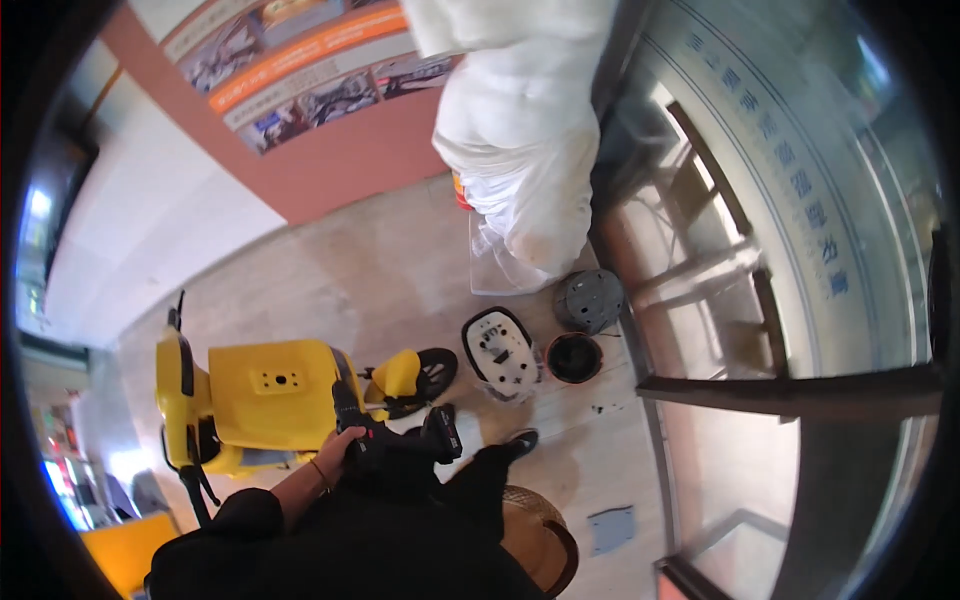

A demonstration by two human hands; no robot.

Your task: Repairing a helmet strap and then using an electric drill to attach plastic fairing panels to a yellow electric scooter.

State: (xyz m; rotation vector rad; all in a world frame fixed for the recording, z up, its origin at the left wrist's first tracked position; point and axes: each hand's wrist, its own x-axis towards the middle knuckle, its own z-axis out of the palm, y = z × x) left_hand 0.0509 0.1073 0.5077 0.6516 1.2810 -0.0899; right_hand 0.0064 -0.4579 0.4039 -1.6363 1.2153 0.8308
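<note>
Blk power tool [370, 446] is near the middle of the scene, just above the person's dark-clothed lap, nose aimed far & slightly L, blocky battery end out to the R. L hand [343, 450] holds it, fingers closed on the side of the body, bracelet [323, 476] at the wrist; R hand isn't in view, so can't tell its state. Tool's nose overlaps the R edge of a yellow scooter [270, 395] from this angle; can't tell if they touch. Scooter stands on the L, handlebar [190, 480] at its L end, blk wheel [435, 375] at its R. R of the wheel, on the pale floor [360, 280], is a white oval shell [500, 350] w/ dark rim & blk fittings, partly in clear plastic. Just R of that, a round blk bowl-like thing [575, 357], w/ a grey rounded thing [590, 300] right behind it. Near side: a dark shoe [522, 443], part of a wicker stool [530, 515] & a flat blue-grey piece [612, 528] to its R. Far side: big white-draped thing [520, 140], pic board [310, 80] to its L. Glass panels [730, 270] line the R.
</note>
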